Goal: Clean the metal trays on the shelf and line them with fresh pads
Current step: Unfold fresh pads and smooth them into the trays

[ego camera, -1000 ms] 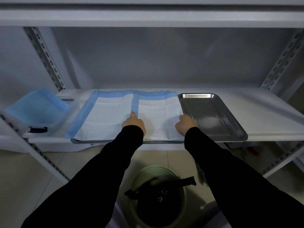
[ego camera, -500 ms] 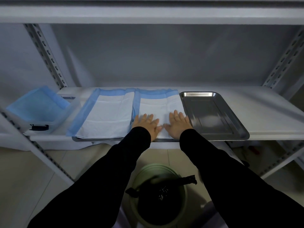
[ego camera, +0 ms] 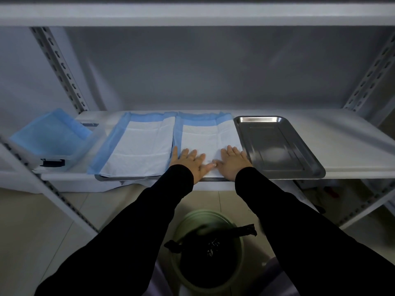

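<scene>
Two white pads with blue borders lie side by side on the white shelf [ego camera: 346, 144]: the left pad [ego camera: 139, 148] and the middle pad [ego camera: 209, 135]. Each covers a metal tray, of which only the front rim [ego camera: 128, 178] shows. My left hand [ego camera: 189, 162] and my right hand [ego camera: 232, 162] rest flat, fingers spread, on the near end of the middle pad, thumbs almost touching. A bare metal tray [ego camera: 275, 146] sits just right of my right hand.
A clear plastic box [ego camera: 53, 142] holding blue pads stands at the shelf's left end. A green bin [ego camera: 208, 251] lined with a black bag stands on the floor below. Perforated shelf posts [ego camera: 59, 67] rise at both sides.
My hands went from closed at the pad's two near corners to lying flat and open in its middle. They have since spread slightly apart.
</scene>
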The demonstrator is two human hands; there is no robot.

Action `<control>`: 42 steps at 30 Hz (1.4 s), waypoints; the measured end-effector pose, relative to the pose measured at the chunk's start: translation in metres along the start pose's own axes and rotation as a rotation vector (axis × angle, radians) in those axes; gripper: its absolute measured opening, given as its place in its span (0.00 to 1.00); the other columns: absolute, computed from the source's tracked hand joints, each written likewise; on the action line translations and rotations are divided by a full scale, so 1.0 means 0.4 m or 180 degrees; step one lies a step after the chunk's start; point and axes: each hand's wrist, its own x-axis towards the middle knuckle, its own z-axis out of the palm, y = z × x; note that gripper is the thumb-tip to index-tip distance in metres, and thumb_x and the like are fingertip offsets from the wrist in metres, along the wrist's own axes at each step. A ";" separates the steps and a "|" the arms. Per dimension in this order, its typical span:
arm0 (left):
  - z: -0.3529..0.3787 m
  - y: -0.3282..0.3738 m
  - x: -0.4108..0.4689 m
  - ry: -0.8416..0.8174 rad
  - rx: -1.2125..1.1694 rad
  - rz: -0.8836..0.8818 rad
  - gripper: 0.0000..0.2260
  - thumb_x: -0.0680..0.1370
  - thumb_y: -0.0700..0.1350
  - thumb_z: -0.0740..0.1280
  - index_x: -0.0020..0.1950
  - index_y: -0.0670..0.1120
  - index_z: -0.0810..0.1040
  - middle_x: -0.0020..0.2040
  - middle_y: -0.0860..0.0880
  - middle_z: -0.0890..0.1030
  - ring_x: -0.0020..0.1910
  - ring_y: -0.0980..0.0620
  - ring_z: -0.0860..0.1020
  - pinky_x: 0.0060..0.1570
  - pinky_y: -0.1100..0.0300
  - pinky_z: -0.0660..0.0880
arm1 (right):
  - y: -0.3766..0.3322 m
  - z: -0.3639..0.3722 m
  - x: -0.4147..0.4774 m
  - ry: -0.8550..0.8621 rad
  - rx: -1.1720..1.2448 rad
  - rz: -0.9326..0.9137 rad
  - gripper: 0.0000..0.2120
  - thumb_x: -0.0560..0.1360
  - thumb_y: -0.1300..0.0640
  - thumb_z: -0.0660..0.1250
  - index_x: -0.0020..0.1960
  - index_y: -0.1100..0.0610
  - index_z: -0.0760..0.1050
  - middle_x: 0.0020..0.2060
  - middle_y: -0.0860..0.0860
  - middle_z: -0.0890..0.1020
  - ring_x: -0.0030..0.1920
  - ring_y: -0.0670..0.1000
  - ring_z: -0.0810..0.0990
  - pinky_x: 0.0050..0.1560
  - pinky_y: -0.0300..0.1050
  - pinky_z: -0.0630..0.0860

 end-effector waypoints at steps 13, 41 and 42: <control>-0.003 0.003 -0.045 -0.0170 -0.0710 0.0734 0.30 0.79 0.57 0.58 0.78 0.51 0.52 0.79 0.47 0.51 0.77 0.45 0.50 0.75 0.51 0.51 | -0.020 -0.051 -0.068 -0.0157 0.1066 -0.0548 0.14 0.72 0.58 0.65 0.56 0.53 0.81 0.37 0.49 0.77 0.42 0.50 0.75 0.40 0.40 0.69; -0.079 -0.121 -0.063 0.1909 -0.1285 -0.0405 0.15 0.80 0.42 0.57 0.64 0.48 0.76 0.61 0.48 0.80 0.60 0.46 0.76 0.61 0.55 0.70 | -0.116 -0.108 -0.033 0.0814 0.1475 -0.0620 0.17 0.77 0.61 0.59 0.64 0.57 0.76 0.64 0.53 0.75 0.63 0.53 0.75 0.62 0.42 0.68; -0.076 -0.139 -0.068 0.1950 -0.1333 -0.0504 0.15 0.80 0.42 0.57 0.64 0.48 0.76 0.60 0.48 0.80 0.59 0.46 0.76 0.60 0.55 0.70 | -0.134 -0.108 -0.027 0.0822 0.1497 -0.0673 0.17 0.77 0.61 0.59 0.64 0.56 0.76 0.65 0.53 0.74 0.63 0.53 0.74 0.63 0.42 0.68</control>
